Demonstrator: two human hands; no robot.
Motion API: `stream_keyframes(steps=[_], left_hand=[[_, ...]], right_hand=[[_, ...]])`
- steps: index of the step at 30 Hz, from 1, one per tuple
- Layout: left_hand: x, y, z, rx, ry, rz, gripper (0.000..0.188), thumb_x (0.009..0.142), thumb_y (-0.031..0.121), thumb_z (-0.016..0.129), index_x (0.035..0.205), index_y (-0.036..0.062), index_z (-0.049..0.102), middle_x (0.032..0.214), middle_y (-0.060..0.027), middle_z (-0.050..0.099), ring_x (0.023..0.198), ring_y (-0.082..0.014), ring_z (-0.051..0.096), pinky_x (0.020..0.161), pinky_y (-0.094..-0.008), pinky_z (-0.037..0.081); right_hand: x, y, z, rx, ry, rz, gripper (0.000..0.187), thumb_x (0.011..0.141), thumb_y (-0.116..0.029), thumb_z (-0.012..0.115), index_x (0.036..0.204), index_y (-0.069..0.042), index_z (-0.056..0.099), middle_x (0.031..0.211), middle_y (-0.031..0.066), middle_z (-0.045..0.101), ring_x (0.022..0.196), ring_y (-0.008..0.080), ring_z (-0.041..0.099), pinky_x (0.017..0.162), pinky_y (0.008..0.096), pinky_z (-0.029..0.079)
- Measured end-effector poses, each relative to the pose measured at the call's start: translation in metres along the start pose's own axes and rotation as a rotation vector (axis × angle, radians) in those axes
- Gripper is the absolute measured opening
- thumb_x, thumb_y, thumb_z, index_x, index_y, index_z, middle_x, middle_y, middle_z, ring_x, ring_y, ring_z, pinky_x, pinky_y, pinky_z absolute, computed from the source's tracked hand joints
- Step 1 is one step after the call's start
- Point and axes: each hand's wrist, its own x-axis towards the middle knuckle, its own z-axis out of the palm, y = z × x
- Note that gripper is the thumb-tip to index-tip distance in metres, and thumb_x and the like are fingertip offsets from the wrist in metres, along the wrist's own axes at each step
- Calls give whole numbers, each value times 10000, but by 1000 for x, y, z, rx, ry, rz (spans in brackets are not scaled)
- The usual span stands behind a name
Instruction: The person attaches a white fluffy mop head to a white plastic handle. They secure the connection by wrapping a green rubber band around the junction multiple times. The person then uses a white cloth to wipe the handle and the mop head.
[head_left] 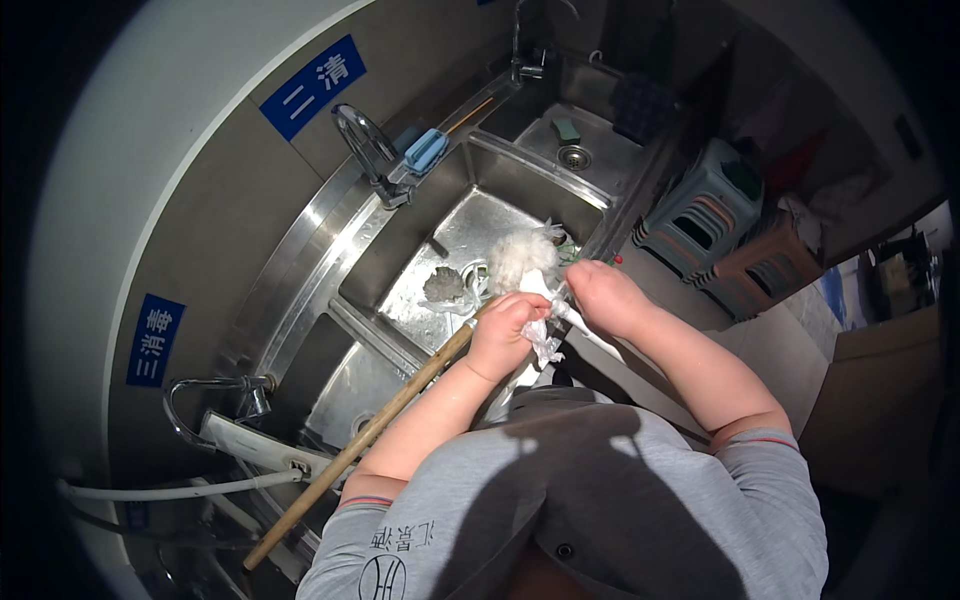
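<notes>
Left hand [508, 328] pinching white plastic [545, 345] beside sink [480, 215], right hand [605, 295] curled, hold unclear, wooden pole [370, 440] crossing sink's near corner, faucet [392, 193] left of sink, stools [705, 205] right.

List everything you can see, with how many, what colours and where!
Sink basins: three, silver, in a row
Taps: three, silver, along the wall
Signs: two clear, blue, on the wall
Block: one, light blue, beside a tap
Sponge: one, green, far basin
Clump: one, grey, middle basin
Fluffy bundle: one, cream, at middle basin
White plastic: count unclear, white, at the hands
Pole: one, brown, slanting lower left
Hose: one, white, lower left
Stool stacks: two, blue-grey and pinkish, right
Shirt: one, grey, on person
Left hand: one, bare, on plastic
Right hand: one, bare, nearby
</notes>
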Motion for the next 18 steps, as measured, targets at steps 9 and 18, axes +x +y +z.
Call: stream_keyframes(steps=[9, 18], left_hand=[[2, 6, -10, -58, -175, -100, 106, 731, -29, 596, 758, 30, 513, 867, -103, 629, 772, -191, 603, 700, -275, 481], [15, 4, 9, -590, -25, -713, 97, 862, 77, 510, 863, -3, 455, 759, -88, 612, 672, -96, 570, 607, -244, 472]], right_hand=[[-4, 3, 6, -49, -103, -63, 91, 762, -74, 477, 835, -25, 502, 847, 133, 554, 854, 297, 543, 746, 378, 443], [-12, -11, 5, 552, 11, 329, 125, 825, -153, 510, 828, -28, 511, 694, 116, 560, 647, 274, 561, 604, 357, 447]])
